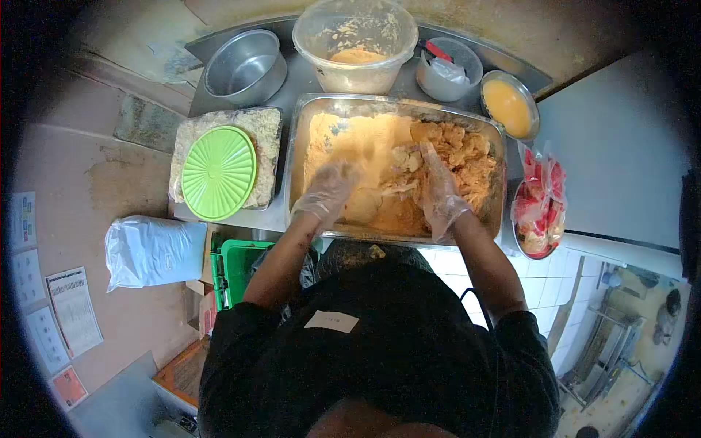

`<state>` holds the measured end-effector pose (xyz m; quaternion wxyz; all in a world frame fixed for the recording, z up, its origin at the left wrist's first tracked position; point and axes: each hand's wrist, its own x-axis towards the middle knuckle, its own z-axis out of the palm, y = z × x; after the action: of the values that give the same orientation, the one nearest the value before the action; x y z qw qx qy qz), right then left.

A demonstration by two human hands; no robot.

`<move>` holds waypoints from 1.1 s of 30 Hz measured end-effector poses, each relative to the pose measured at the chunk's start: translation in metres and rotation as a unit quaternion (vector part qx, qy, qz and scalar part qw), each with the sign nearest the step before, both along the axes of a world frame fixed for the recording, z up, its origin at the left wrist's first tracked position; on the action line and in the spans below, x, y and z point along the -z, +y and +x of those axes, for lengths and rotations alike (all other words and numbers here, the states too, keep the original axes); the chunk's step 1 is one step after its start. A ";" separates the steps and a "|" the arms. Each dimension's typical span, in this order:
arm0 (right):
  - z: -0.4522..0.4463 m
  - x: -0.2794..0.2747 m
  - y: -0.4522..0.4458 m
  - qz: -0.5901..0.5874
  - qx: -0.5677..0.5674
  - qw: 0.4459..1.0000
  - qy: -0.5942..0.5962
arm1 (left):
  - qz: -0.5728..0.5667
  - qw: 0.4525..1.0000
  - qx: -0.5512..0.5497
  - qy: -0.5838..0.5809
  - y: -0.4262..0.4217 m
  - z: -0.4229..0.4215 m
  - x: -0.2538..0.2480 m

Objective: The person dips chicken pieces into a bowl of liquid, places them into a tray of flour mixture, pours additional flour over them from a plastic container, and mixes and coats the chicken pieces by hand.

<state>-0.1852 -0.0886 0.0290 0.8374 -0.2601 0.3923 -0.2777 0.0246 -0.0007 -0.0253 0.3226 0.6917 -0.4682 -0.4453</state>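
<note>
A wide metal tray (pixel 295 139) lies in front of me, with pale orange flour (pixel 369 131) on its left side and coated raw meat pieces (pixel 467 157) heaped on its right. My right hand (pixel 441 191), in a clear plastic glove, rests against the left edge of the meat heap with its fingers stretched out. Over the flour at the left is my left hand (pixel 330 191), gloved too; motion smears its fingers. Between the hands, a few lighter, floury pieces (pixel 404 159) lie in the flour.
Behind the tray stand a metal pot (pixel 247 69), a large clear tub (pixel 355 77), a smaller tub (pixel 447 77) and a bowl of yellow liquid (pixel 509 108). A green lid (pixel 219 174) tops a crumb-filled tray at left. Red-and-clear bags (pixel 539 204) sit at right.
</note>
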 end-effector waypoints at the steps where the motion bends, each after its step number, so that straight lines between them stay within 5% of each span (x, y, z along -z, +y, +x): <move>1: -0.005 -0.002 -0.001 -0.010 -0.007 1.000 0.014 | 0.088 0.986 0.076 -0.117 -0.001 -0.003 0.003; 2: -0.011 0.000 -0.003 -0.009 -0.031 0.999 0.009 | 0.165 0.944 0.170 -0.229 -0.001 -0.007 0.005; 4: -0.020 0.003 -0.006 -0.008 -0.081 0.997 -0.001 | 0.054 0.882 0.341 -0.322 0.005 -0.006 0.041; 6: -0.018 -0.006 -0.004 -0.021 -0.085 0.996 0.018 | 0.017 0.867 0.371 -0.332 0.007 -0.007 0.077; 11: -0.010 -0.010 0.003 0.009 -0.019 1.000 0.017 | 0.090 0.979 0.148 -0.105 -0.009 -0.018 0.057; 14: -0.007 -0.006 0.001 0.030 -0.016 0.999 0.026 | -0.020 0.998 0.051 -0.017 -0.009 -0.025 0.013; 17: 0.007 -0.007 0.002 0.042 -0.008 0.999 0.030 | -0.033 0.998 0.052 -0.019 -0.016 -0.034 0.003; 19: 0.013 -0.003 0.002 0.047 -0.022 0.999 -0.007 | -0.122 0.937 -0.052 0.324 -0.005 -0.048 0.005; 21: 0.016 0.024 -0.006 0.052 -0.009 0.998 -0.028 | -0.141 0.893 -0.129 0.407 -0.005 -0.056 0.000; 26: 0.020 0.003 -0.016 -0.026 -0.067 0.995 0.065 | -0.224 0.931 -0.195 0.212 -0.001 -0.038 -0.033; 28: 0.010 -0.007 -0.026 -0.076 -0.174 0.977 0.096 | -0.097 0.968 -0.222 0.064 0.020 -0.021 -0.031; 32: -0.007 0.013 -0.034 -0.147 -0.175 0.950 0.211 | -0.168 0.934 -0.303 0.090 0.028 0.004 -0.036; 33: -0.005 -0.023 -0.030 -0.137 -0.200 0.939 0.242 | -0.185 0.943 -0.277 -0.008 0.038 0.012 -0.024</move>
<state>-0.1906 -0.1185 0.0517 0.7116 -0.5047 0.4814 -0.0840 0.0366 0.0369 -0.0011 0.5521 0.7254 -0.3348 -0.2385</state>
